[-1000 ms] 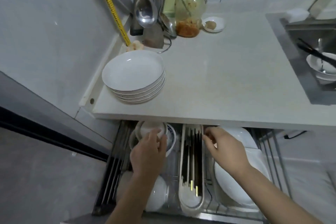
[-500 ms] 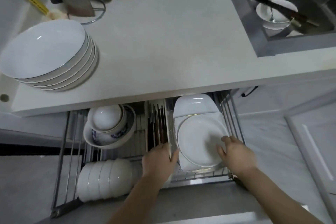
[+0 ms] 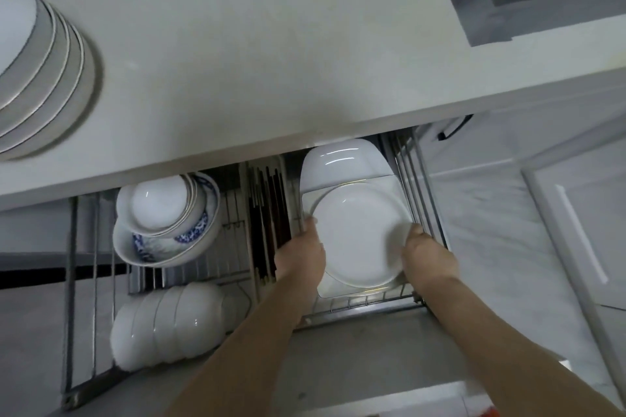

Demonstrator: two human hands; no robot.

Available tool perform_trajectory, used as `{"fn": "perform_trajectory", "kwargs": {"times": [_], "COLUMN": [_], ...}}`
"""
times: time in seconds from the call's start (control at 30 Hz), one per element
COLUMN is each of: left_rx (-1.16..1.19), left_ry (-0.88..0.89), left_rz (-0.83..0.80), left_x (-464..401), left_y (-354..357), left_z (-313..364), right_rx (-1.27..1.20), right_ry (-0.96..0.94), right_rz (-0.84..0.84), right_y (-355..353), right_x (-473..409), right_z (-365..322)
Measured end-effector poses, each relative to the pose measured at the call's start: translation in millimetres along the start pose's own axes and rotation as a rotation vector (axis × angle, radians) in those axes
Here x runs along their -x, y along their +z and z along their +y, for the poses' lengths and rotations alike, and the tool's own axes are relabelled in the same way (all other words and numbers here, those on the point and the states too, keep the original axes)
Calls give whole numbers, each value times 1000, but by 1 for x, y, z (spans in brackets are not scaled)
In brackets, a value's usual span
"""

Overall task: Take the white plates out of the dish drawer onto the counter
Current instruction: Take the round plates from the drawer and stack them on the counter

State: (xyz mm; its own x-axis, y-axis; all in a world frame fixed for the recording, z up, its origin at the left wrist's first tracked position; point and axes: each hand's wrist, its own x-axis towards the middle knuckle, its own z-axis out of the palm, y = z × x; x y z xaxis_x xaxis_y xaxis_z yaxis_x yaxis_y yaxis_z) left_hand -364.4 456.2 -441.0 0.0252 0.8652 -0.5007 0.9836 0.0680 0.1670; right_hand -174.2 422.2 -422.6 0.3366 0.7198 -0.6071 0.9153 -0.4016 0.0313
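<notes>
Round white plate [image 3: 359, 237] sits on top of the square plates [image 3: 389, 184] in the dish drawer [image 3: 426, 213], at the rack's right side. Your left hand [image 3: 301, 256] grips its rim at 9 o'clock and your right hand [image 3: 428, 257] at 3 o'clock, fingers curled round the edge. On the surface [image 3: 254, 54], at 10 o'clock, stands a stack of white plates [image 3: 40, 78].

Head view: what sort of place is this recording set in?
Most likely a home kitchen. A pull-out wire dish drawer under a pale counter holds round white plates, bowls and chopsticks. A sink with a bowl in it is set into the counter.
</notes>
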Motion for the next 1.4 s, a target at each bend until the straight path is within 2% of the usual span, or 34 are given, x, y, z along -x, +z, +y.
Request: {"fn": "perform_trajectory", "kwargs": {"times": [0.1,0.3,0.47,0.6,0.8,0.97,1.23,1.4], "left_rx": [-70,-61,-68,24,141,289,408,466], "left_ry": [-38,-29,-54,-52,-87,-83,-89,-150], "left_rz": [-11,-29,-81,-67,49,135,344,495], "left_x": [-4,-11,-15,-8,18,54,118,145], "left_y": [1,-4,-7,-15,-37,-66,-144,-202], "left_z": [1,1,2,-5,-25,-52,-97,-123], "right_rx": [10,44,-128,-194,-225,-253,-308,-367], "right_ry": [-4,-14,44,46,-20,-207,-407,-538], "right_rz": [8,42,36,22,81,202,330,373], "right_y": [3,6,1,-8,-31,-65,-121,-163], "right_x": [-4,-10,-11,-5,13,49,116,144], "right_z": [0,0,-2,-5,-15,-25,-63,-101]}}
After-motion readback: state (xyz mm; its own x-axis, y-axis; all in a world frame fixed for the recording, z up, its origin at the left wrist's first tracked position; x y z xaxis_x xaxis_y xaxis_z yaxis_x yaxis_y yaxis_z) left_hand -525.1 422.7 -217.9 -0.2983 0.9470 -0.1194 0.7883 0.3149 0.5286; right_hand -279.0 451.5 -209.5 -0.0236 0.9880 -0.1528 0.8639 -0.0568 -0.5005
